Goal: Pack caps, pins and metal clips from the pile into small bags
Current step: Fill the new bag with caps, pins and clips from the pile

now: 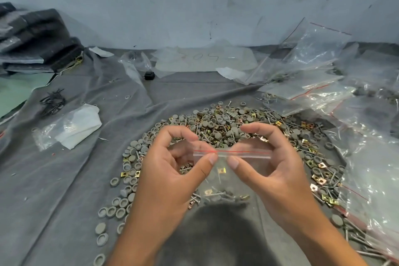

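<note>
- Left hand (172, 170): thumb and forefinger pinch the left part of the zip strip of a small clear bag (232, 170); remaining fingers curled behind it.
- Right hand (274, 168): thumb and forefinger pinch the same strip just right of centre; thumbs sit close together, apart.
- Bag is held above the near side of the pile (226, 127); it hangs below the red-lined strip and holds a brass-coloured metal clip (221, 170), pins and what appear to be grey caps at the bottom, blurred through the plastic.
- Pile of caps, pins and clips lies on a grey cloth (71, 179).
- Larger clear bags (323, 93) are heaped to the right; a white-lined bag (71, 127) lies to the left.
</note>
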A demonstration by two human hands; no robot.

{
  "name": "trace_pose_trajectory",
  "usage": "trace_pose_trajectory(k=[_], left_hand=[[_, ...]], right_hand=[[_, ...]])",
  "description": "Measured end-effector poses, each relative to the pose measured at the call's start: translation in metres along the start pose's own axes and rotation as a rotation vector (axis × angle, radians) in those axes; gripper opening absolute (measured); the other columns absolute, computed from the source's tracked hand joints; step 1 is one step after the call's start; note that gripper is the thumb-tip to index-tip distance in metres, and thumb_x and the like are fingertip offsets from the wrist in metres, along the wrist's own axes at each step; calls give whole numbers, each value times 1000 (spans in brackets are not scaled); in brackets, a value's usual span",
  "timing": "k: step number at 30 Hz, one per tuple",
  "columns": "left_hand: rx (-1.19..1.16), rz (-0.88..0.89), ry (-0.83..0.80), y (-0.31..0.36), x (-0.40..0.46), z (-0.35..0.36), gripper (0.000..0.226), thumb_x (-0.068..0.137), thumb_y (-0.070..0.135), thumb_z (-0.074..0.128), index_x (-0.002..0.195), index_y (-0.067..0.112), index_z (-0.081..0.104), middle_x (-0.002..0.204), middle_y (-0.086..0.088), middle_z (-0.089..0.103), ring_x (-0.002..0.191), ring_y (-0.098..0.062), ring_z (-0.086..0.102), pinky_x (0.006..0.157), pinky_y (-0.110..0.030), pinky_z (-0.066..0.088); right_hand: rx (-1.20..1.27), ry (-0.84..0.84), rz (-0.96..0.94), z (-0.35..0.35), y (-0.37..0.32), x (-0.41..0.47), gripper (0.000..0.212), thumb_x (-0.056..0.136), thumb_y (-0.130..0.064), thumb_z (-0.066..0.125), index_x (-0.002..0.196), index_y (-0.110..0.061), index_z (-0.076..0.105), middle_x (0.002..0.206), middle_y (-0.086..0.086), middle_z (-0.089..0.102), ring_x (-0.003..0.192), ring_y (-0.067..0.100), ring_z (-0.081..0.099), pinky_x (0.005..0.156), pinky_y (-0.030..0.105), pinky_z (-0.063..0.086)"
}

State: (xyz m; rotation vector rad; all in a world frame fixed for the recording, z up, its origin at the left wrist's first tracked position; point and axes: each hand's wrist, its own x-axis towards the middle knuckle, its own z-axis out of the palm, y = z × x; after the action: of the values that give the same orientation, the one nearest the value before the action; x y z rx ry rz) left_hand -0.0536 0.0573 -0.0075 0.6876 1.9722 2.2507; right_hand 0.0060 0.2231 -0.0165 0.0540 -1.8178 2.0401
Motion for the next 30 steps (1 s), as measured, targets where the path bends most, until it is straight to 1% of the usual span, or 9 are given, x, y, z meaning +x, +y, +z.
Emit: trace_pose_trajectory(k=[3, 6, 12, 15, 18, 20, 22, 25, 30], left_hand=[[95, 32, -39, -4, -1, 0, 30, 77, 30, 79, 92, 35, 54, 93, -5, 76, 87, -22, 73, 72, -31, 56], [86, 24, -14, -6, 0, 2, 34, 75, 33, 81, 94, 38, 55, 95, -5, 77, 88, -23, 74, 75, -29, 55], [27, 5, 39, -1, 1, -3, 37, 66, 31, 86, 92, 36, 60, 89, -7, 77, 81, -19, 75, 72, -26, 58], [61, 16, 64, 3, 0, -3, 44, 64, 31, 94, 84, 34, 55, 86, -8, 78, 76, -20, 74, 66, -23, 57], [112, 42, 97, 6, -2, -1, 46, 68, 32, 91, 77, 36, 46, 87, -8, 78, 76, -19, 73, 64, -22, 53], [118, 60, 87, 7, -4, 2, 41, 74, 30, 88, 81, 35, 47, 90, -7, 77, 80, -19, 72, 66, -23, 54], [109, 56, 49, 7, -7, 4, 34, 74, 34, 82, 91, 34, 53, 98, -5, 76, 87, -20, 72, 73, -29, 55], [151, 46, -8, 5, -14, 5, 46, 70, 38, 85, 106, 37, 55, 106, -1, 76, 95, -22, 73, 81, -46, 54], [201, 31, -29, 1, -14, -2, 39, 70, 44, 83, 98, 38, 56, 90, -3, 77, 83, -19, 73, 74, -35, 52]], right_hand=[[-28, 6, -14, -1, 1, 0, 40, 75, -17, 84, 107, -29, 63, 94, 6, 76, 85, 18, 75, 71, 21, 58], [-17, 36, -33, 0, 2, 0, 39, 75, -12, 81, 105, -30, 62, 90, 6, 75, 80, 17, 75, 68, 20, 57], [-20, 58, -24, -5, -1, -2, 39, 75, -16, 82, 105, -33, 64, 94, 6, 76, 86, 17, 75, 68, 20, 57], [-38, 45, -18, -12, -5, -4, 42, 73, -25, 86, 108, -33, 64, 97, 6, 75, 89, 16, 74, 71, 19, 57], [-55, 57, 5, -20, -9, -5, 42, 72, -43, 89, 107, -37, 65, 94, 4, 76, 84, 12, 72, 67, 16, 54], [-41, 53, -6, -23, -11, -7, 46, 66, -51, 89, 103, -38, 64, 91, 5, 76, 79, 11, 71, 64, 15, 53], [-25, 59, -32, -22, -11, -8, 44, 66, -50, 89, 98, -37, 62, 87, 6, 76, 74, 11, 70, 61, 15, 52], [-25, 47, -60, -21, -9, -10, 44, 66, -45, 91, 93, -36, 58, 81, 4, 74, 77, 18, 73, 63, 18, 54], [-21, -19, -54, -21, -6, -9, 45, 63, -39, 94, 91, -35, 60, 75, -1, 71, 83, 24, 76, 68, 23, 59]])
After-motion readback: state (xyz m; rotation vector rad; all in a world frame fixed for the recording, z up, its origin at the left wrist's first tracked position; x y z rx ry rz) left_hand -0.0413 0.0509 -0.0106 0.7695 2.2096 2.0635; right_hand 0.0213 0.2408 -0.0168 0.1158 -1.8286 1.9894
